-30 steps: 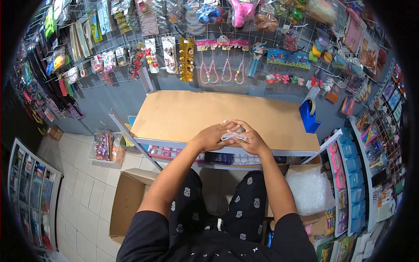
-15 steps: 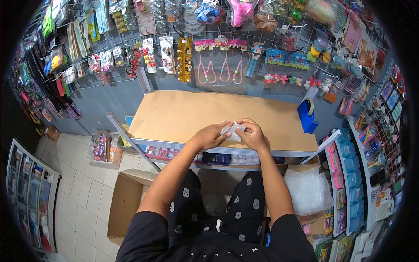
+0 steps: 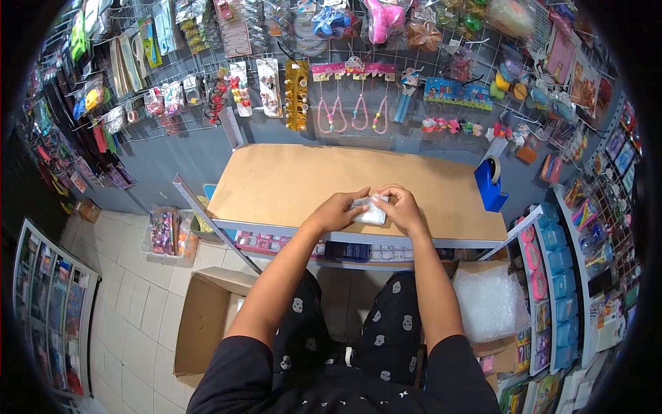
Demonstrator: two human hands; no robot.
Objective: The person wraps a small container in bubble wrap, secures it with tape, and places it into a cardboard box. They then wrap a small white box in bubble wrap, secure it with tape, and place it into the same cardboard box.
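Observation:
A small packet in whitish, translucent plastic wrap [image 3: 370,212] is held between both my hands, over the front part of the wooden tabletop [image 3: 289,179]. My left hand [image 3: 338,210] grips its left side, fingers curled behind it. On the other side my right hand [image 3: 401,208] pinches the packet's right and upper edge with thumb and fingers. What lies inside the wrap cannot be made out.
A blue tape dispenser [image 3: 490,188] stands at the table's right end. Bubble wrap [image 3: 487,302] is at my right, and an open cardboard box [image 3: 200,324] at my left. Hanging goods cover the wall rack. A plastic bin [image 3: 169,238] sits on the floor.
The plastic around the packet now looks flatter and more compact, with a neater rectangular shape. Both hands stay on it in nearly the same place. The camera view has shifted slightly.

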